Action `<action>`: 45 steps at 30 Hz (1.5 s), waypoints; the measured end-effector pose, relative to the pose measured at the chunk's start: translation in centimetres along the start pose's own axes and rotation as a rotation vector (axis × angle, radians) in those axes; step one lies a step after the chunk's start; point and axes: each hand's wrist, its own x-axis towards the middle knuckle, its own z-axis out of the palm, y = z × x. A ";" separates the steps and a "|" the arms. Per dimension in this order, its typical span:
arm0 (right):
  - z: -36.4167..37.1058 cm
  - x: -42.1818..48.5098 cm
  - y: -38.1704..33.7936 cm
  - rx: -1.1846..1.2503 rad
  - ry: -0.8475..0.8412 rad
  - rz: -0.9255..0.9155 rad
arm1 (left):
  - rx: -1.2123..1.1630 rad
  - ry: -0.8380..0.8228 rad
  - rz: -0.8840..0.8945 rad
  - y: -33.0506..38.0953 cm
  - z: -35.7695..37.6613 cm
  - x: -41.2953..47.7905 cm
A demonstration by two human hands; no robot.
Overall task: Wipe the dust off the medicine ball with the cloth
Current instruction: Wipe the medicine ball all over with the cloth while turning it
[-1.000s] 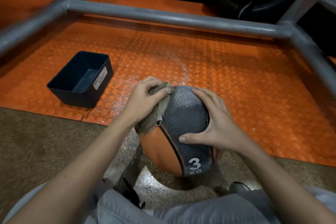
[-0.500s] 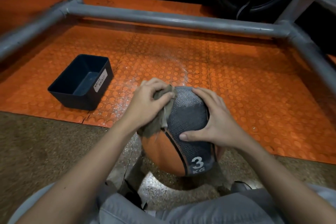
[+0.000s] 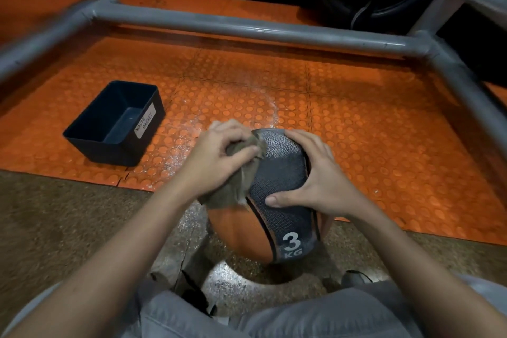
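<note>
Currently the wiping itself looks to be the step in hand, and it seems only partly done. At far left a dark waste basket [image 3: 104, 151] sits on the orange studded mat [image 3: 384, 132], well apart from the work, with pale dust scattered on the mat between it and the hands. The left hand [image 3: 216, 162] has its fingers curled round a bunched grey-brown cloth [image 3: 233, 189] and presses it against the upper left of the medicine ball [image 3: 277, 178]. The ball appears to rest on the speckled floor [image 3: 55, 222] right at the mat's near edge, between the person's knees. A whitish film shows on the top of its dark textured panel, just beside the cloth, and another pale patch near the "3 KG" mark lower down. The right hand [image 3: 326, 184] lies spread over the ball's right side, fingers relaxed and thumb across the panel, steadying it rather than gripping.

I judge the next move calls for sweeping the cloth rightward across that dusty top, then rolling the ball under the steadying hand to bring the lower patch up.

Room is fair: open mat lies ahead and to the right. The grey metal frame [image 3: 247, 27] crosses beyond and runs down the right side, well apart from the ball, so it limits only a long roll.
</note>
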 end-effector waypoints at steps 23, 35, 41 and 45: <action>0.0 -0.1 0.1 -0.017 -0.029 -0.008 | -0.125 0.165 -0.154 -2.5 -0.6 0.3; -0.2 0.1 0.7 0.000 0.003 -0.005 | -0.091 0.158 -0.107 -1.8 0.2 -0.5; -0.5 0.0 1.1 0.024 0.025 0.005 | -0.118 0.168 -0.153 -0.2 1.3 -0.9; -0.6 0.2 1.4 0.011 0.004 0.024 | -0.009 0.084 -0.012 1.0 2.0 -1.5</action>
